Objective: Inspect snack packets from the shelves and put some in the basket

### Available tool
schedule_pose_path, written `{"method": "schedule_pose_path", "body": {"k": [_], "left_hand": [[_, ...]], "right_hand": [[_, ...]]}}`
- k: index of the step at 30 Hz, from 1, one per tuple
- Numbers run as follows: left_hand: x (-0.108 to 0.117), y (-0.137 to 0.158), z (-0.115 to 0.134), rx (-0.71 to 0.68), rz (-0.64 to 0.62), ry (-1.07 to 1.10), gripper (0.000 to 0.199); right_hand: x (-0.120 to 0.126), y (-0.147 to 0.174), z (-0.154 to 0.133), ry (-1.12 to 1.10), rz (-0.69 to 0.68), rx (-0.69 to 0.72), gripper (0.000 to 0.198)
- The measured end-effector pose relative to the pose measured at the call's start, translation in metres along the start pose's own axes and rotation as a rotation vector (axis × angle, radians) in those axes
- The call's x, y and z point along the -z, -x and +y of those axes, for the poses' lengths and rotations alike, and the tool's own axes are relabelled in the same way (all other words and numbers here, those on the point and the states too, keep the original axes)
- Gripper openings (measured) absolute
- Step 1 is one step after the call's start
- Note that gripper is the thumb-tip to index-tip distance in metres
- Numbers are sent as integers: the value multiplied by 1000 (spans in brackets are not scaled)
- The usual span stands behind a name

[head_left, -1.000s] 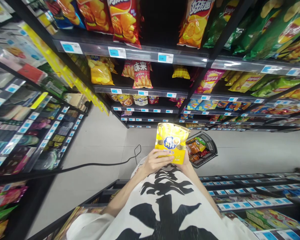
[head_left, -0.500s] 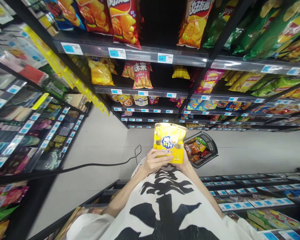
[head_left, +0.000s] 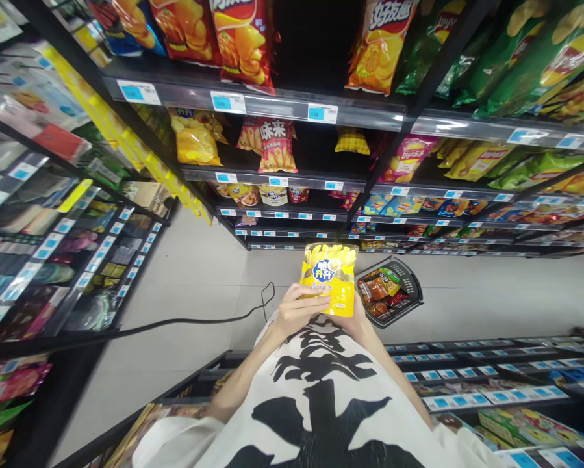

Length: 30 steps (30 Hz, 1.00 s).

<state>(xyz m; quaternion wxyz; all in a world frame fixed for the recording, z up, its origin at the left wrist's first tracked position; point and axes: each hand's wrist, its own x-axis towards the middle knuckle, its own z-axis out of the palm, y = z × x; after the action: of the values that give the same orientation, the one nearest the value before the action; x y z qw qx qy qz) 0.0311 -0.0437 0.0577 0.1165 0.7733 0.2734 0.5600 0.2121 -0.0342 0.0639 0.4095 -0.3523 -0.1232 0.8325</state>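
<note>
A yellow snack bag (head_left: pixel 328 270) with a blue and white logo is held upright in front of my chest, its front facing me. My left hand (head_left: pixel 299 309) lies across the lower left of its front, fingers closed on it. At the bag's lower right, my right hand (head_left: pixel 354 318) grips it from the side and behind; most of those fingers are hidden. On the floor just right of the bag stands a dark shopping basket (head_left: pixel 411 286) holding several packaged snacks (head_left: pixel 382 286).
Ahead, a black shelf rack (head_left: pixel 292 110) carries chip bags (head_left: pixel 240 39) and smaller snack packs. More shelves (head_left: pixel 52 240) stand at the left and behind me at the lower right (head_left: pixel 496 396). A black cable (head_left: pixel 189 320) runs over the grey floor (head_left: pixel 175 279).
The snack bag has tilted so its front shows more squarely with less glare, and its top has dropped slightly. Both hands have kept hold of it. The basket has stayed put.
</note>
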Motion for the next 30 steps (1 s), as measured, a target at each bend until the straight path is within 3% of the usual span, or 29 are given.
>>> {"method": "schedule_pose_path", "body": {"k": [5,9,12,16,24,30], "left_hand": [[-1,-1,2,163,201,170,33],[-1,3,2,379,362,205,15],[-1,7,0,569,413,226,8],[-2,6,-3,727,375,303,13],[-3,7,-11,746,286,459,32],[-5,18,-14,925,213,434,39]], "right_hand": [[-2,-4,2,-39,-19,-87,34],[-1,-10,5,-27,-74,-30,31],[4,-15,7,-63,-60,40,23],[13,-16,9,-126,35,95,22],[13,-14,6,-126,110,176,32],[14,-12,5,-89,159,179,27]]}}
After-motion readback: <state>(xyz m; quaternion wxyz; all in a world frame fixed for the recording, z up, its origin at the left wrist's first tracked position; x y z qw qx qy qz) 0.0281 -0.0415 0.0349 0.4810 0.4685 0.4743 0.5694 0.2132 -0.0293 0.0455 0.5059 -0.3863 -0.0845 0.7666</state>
